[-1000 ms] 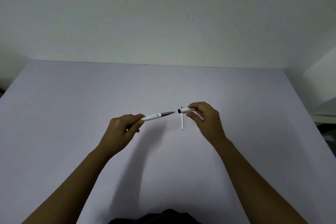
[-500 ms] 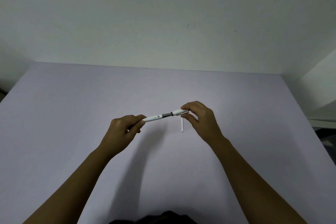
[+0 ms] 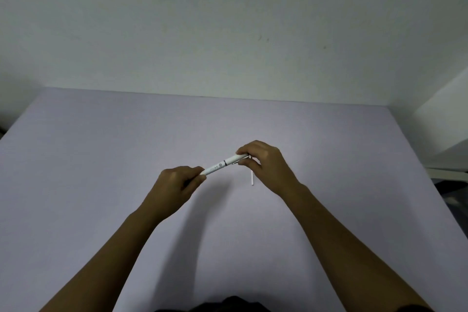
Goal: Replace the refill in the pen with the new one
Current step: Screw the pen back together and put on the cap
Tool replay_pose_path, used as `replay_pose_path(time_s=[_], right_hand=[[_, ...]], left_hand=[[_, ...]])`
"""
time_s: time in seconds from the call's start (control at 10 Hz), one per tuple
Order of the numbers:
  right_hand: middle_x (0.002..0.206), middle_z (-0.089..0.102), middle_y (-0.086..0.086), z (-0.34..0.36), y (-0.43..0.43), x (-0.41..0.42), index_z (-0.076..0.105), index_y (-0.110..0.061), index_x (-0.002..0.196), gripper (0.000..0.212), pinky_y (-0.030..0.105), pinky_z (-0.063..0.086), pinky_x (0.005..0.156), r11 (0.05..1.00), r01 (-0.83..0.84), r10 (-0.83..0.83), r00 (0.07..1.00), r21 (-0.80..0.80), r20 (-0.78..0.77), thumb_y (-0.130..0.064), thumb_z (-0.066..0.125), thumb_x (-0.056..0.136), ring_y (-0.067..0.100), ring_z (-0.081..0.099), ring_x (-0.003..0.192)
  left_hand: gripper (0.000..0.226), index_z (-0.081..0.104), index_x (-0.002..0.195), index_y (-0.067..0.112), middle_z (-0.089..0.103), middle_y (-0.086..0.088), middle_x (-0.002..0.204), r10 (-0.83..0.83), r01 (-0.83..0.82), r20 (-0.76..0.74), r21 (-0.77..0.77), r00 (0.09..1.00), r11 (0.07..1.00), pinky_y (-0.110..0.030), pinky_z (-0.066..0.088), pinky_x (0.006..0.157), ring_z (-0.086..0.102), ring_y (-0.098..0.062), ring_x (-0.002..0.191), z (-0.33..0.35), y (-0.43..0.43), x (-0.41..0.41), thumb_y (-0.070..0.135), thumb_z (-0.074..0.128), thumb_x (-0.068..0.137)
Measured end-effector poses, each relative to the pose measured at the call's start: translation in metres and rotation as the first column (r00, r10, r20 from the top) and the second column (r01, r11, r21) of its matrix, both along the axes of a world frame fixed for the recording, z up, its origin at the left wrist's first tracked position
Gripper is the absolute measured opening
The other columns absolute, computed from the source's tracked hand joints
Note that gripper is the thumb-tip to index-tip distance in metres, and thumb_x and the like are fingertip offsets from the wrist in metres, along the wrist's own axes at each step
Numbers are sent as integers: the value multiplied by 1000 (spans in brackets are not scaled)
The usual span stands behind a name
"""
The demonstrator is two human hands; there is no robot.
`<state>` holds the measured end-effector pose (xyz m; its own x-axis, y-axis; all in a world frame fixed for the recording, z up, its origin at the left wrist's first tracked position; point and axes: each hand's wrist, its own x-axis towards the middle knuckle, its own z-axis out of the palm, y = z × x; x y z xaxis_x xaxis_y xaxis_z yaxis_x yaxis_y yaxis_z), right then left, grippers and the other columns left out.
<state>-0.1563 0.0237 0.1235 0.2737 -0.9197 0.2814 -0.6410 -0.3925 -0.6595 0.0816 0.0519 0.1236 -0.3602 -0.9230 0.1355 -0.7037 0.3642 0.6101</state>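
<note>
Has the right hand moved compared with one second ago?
Yes. The right hand moved left toward the left hand, judged against the loose refill lying on the table; the two pen halves are now joined.

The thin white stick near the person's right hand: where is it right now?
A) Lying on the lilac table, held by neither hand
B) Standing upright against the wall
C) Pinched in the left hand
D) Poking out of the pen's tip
A: the thin white stick lies flat on the lilac table just below the right hand, while both hands grip the white pen, the left hand at its lower end.
</note>
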Motion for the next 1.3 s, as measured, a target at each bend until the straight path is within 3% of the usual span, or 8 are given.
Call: replay_pose_path(time_s=[0.1,0.2,0.3,0.5,0.7,0.9,1.0,1.3], right_hand=[[106,69,6,-3,-8,3,67,-10,105,22,25,48,88,1000,-15,15,1000,9,-19,-11,65,83,16,63,97],[132,57,6,-17,-21,4,55,-14,127,40,27,40,105,993,86,-85,996,83,-18,-14,61,88,16,53,121],[133,54,9,-34,-25,0,50,-11,131,41,32,43,104,963,221,-224,975,153,-1,-15,56,91,20,53,121],[146,42,16,-109,-8,-16,38,-2,138,43,32,27,113,778,481,-431,877,404,-213,-20,37,99,28,36,137],[160,5,11,-157,29,-16,9,-5,147,55,38,5,119,708,536,-323,825,461,-463,-32,19,100,23,3,148],[156,-14,3,-174,39,-17,-7,-11,147,74,35,-8,114,741,524,-268,804,419,-531,-49,-8,83,19,-8,147],[149,-23,-1,-178,41,-19,-19,-15,139,69,36,-9,114,751,519,-263,802,409,-536,-49,-11,80,14,-15,143],[160,-3,9,-156,28,-29,1,-8,148,86,37,1,119,766,481,-230,824,426,-517,-52,-11,75,21,-1,148]], left_hand=[[23,64,78,15,50,2,60,-46,43,146,20,988,999,-27,37,54,49,-17,57,-7,-6,-8,34,54,88],[28,61,67,8,41,2,54,45,-65,155,127,987,990,-25,28,50,40,-16,53,-25,-19,-25,25,59,88],[34,56,59,5,43,0,51,167,-193,118,265,979,945,-23,27,48,38,-15,49,-42,-27,-34,23,59,88],[30,66,66,4,68,-14,67,308,-350,168,487,937,800,-31,45,60,60,-27,64,-91,-46,-73,24,58,87],[29,66,88,-2,69,-19,87,345,-403,209,439,915,803,-38,52,73,63,-32,81,-118,-50,-118,21,49,93],[29,65,95,-1,67,-18,89,384,-436,207,385,900,814,-36,54,71,64,-30,77,-133,-44,-121,20,46,96],[29,64,96,-1,68,-18,89,356,-412,216,333,909,848,-34,51,71,65,-29,77,-136,-43,-120,21,44,96],[45,65,83,1,68,-18,84,332,-420,275,390,902,819,-31,41,65,64,-32,79,-117,-55,-110,38,43,95]])
